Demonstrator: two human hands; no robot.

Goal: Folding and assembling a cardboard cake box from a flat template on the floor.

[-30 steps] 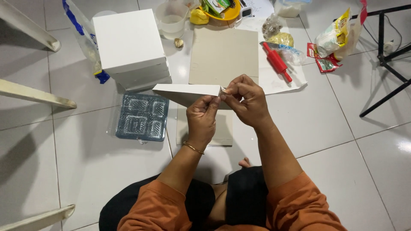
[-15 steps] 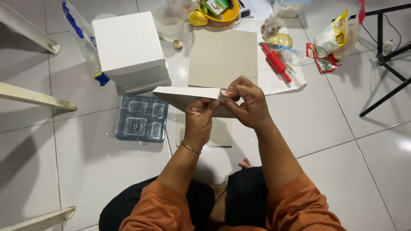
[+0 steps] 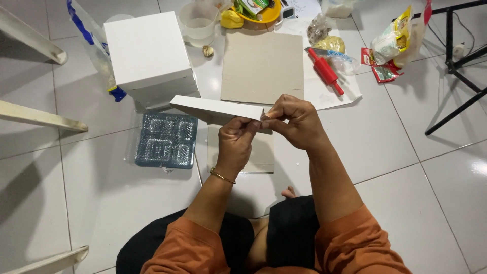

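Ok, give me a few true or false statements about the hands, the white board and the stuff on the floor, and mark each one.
1. Both hands pinch one end of the white board. True: left hand and right hand meet at its right end.
2. The red rolling pin lies on the white box. False: it lies on a white sheet, right of the grey card.
3. The blue tray lies on the floor in front of the box. True.
4. The left wrist is bare. False: it wears a thin bangle.
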